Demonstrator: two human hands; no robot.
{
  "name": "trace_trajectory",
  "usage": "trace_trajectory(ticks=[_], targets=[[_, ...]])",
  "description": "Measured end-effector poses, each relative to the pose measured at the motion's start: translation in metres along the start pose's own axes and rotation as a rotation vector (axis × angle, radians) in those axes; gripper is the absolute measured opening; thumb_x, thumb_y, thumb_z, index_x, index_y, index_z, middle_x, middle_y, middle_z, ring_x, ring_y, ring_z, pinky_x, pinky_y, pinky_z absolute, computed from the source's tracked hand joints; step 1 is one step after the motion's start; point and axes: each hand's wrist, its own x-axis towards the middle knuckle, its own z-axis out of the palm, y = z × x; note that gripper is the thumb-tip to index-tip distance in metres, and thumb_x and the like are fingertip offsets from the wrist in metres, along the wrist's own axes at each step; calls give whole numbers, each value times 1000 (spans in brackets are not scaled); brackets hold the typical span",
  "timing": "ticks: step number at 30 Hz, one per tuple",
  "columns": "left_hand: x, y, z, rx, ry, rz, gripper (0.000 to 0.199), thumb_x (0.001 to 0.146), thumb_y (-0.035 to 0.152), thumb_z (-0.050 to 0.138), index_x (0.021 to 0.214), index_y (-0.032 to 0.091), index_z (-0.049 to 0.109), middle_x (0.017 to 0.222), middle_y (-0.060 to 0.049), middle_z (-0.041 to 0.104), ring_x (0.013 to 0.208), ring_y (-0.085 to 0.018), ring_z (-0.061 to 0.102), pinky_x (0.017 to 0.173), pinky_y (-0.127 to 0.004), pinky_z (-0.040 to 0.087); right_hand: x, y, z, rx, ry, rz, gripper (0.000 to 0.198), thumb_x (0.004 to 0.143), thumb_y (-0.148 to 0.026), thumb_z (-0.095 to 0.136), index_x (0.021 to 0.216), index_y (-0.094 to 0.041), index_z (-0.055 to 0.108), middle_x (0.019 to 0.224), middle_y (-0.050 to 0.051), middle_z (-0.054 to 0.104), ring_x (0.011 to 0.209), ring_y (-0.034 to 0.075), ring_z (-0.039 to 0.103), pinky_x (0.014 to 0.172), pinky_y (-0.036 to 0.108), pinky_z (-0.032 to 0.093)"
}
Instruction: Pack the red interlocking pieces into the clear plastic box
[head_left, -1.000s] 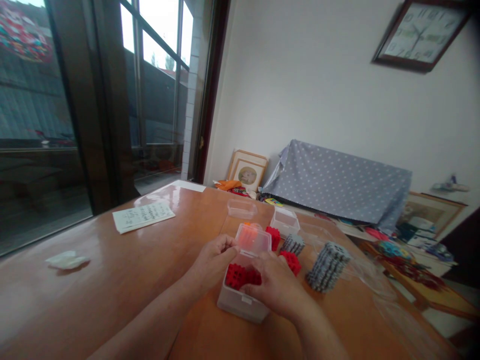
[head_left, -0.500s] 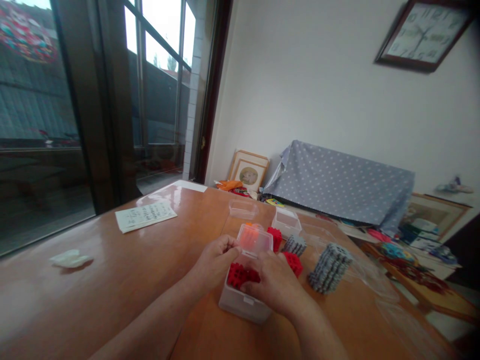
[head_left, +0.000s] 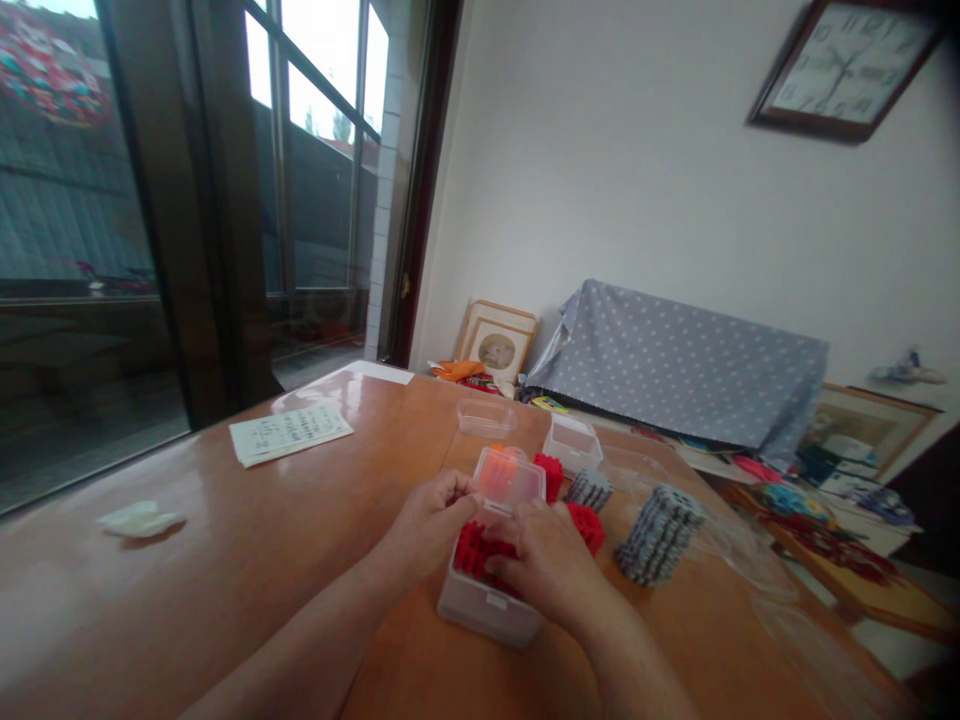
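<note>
A clear plastic box (head_left: 487,610) with its hinged lid (head_left: 511,478) raised stands on the table before me. Red toothed pieces, like plastic gears (head_left: 471,549), fill its top. The curled fingers of my left hand (head_left: 439,515) pinch at the lid's lower left edge. My right hand (head_left: 551,555) reaches over the right side, its thumb and fingers bent onto the red pieces; the fingertips are partly hidden. Beyond that hand lie more red gears (head_left: 586,527), another red stack (head_left: 551,476), a small grey gear stack (head_left: 590,489) and a taller grey stack (head_left: 660,536).
Farther back on the wooden table (head_left: 285,540) are an open clear container (head_left: 574,444) and a shallow clear lid (head_left: 486,417). Written paper sheets (head_left: 291,433) and a crumpled white tissue (head_left: 141,519) lie left. Clear plastic packaging (head_left: 739,545) spreads along the right edge.
My right hand's thumb and fingers have shifted slightly over the red gears, which now sit more evenly in the box. My left hand stays at the lid.
</note>
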Motion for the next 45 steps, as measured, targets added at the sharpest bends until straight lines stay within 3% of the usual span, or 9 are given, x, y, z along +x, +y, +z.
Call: trace_trajectory(ticks=[11,17,23,34,45], targets=[[0,0,1,-20,0,1,15,85,33,64,84,18,65,78,1,64,72,-15,57,66,-23,42,-2,2,1,55,22,-23,30,86,-42,74,117,-42,74,106,4,67,106,27,56,86,38,35],[1,-4,1,-44,-34,-21,13,87,31,63,86,18,63,82,-1,69,77,-16,62,70,-25,46,3,-5,-3,95,40,-168,32,92,-21,60,112,-39,77,103,3,70,101,22,58,87,34,40],[1,-4,1,-66,-35,-9,15,88,33,63,85,18,63,80,-1,67,72,-15,61,66,-24,46,9,-6,0,117,16,-251,38,91,-16,56,112,-38,78,109,1,75,104,21,63,90,33,42],[0,2,3,-38,-12,-21,17,85,33,65,83,16,62,77,0,64,71,-14,58,64,-24,46,9,-6,3,68,8,-279,31,89,-13,57,95,-33,80,105,0,77,100,22,63,82,34,40],[2,-5,2,-57,-35,-13,17,86,33,63,84,17,61,78,0,64,73,-14,58,67,-24,45,6,-7,-2,208,102,-252,31,92,-11,52,98,-27,78,102,2,78,98,20,66,87,30,44]])
